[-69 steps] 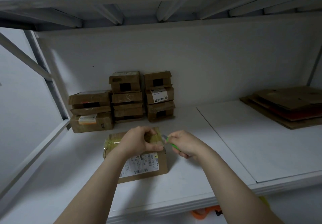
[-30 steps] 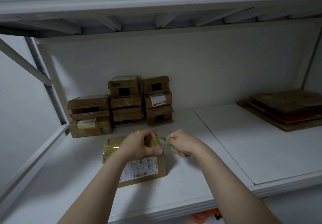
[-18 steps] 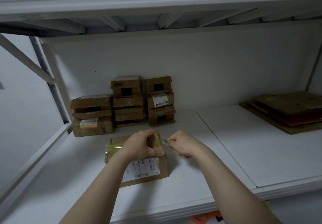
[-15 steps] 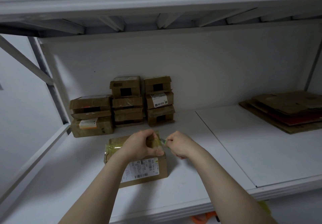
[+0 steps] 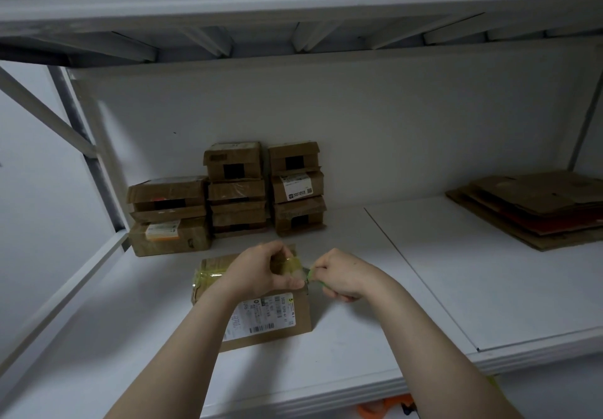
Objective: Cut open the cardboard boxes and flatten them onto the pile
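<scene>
A taped cardboard box with a white shipping label lies on the white shelf in front of me. My left hand grips its top right corner, over the yellowish tape. My right hand holds a small green cutter, whose tip touches the box's right edge just beside my left thumb. Several sealed boxes are stacked against the back wall. A pile of flattened cardboard lies at the far right of the shelf.
A white metal upright and a diagonal brace stand at the left. The upper shelf's underside hangs overhead. Something orange shows below the shelf's front edge.
My right hand has drawn the cutter a little closer to the box's right edge and my left thumb. My left hand has kept its grip on the box.
</scene>
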